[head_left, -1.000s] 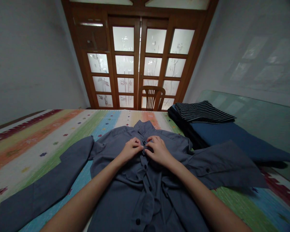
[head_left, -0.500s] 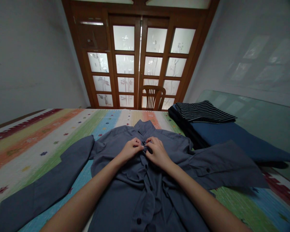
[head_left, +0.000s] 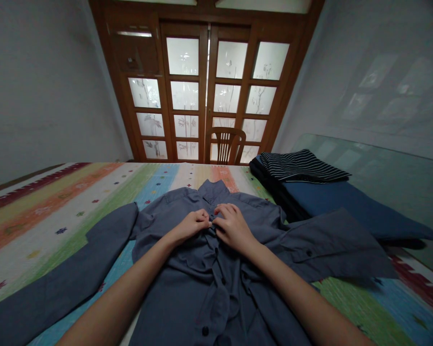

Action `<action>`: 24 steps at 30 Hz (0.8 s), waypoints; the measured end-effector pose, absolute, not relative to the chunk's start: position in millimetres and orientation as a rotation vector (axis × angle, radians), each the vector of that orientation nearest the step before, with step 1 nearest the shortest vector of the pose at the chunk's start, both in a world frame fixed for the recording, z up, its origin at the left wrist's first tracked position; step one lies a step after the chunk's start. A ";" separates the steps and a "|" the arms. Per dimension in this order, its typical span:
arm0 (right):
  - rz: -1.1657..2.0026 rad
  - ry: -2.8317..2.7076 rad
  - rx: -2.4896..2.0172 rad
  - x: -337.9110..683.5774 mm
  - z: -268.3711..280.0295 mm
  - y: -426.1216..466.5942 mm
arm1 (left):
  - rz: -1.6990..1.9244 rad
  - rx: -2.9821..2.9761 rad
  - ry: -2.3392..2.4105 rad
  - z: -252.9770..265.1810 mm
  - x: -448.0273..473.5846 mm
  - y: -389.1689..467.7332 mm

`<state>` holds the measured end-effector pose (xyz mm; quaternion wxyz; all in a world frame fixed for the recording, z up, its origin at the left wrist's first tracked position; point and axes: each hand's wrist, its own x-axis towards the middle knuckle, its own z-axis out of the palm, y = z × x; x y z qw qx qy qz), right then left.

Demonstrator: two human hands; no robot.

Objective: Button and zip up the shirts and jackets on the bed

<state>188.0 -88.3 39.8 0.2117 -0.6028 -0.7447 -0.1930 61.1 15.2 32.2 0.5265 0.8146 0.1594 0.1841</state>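
A dark grey-blue button-up shirt lies face up, its collar pointing away from me and both sleeves spread out sideways. On the upper chest, my left hand pinches the front placket between thumb and fingertips. Close against it, my right hand pinches the same strip of cloth from the other side. The fingertips of both hands almost meet, and they hide the button or buttonhole there. Lower down, a dark button shows on the placket. Another button sits on the right-hand sleeve.
The shirt rests on a striped, colourful cover. To the right is a stack of folded clothes: a black-and-white striped piece on top of a blue one. Beyond the far edge stand a wooden chair and glass-paned doors.
Both hands stay at the same place on the placket, with the fingers shifting slightly and the pinched cloth drawn a little lower. The whole view has drifted slightly.
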 end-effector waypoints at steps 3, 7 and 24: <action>-0.636 -2.089 -1.691 190.5 37.4 -86.5 | 0.360 1.900 0.333 34.4 62.2 5.5; -0.667 -2.095 -1.791 195.2 36.9 -84.8 | 0.308 1.876 0.304 38.5 64.6 -5.4; -0.181 -2.041 -2.497 216.2 77.5 -108.5 | 0.518 2.642 0.608 39.6 62.4 -2.4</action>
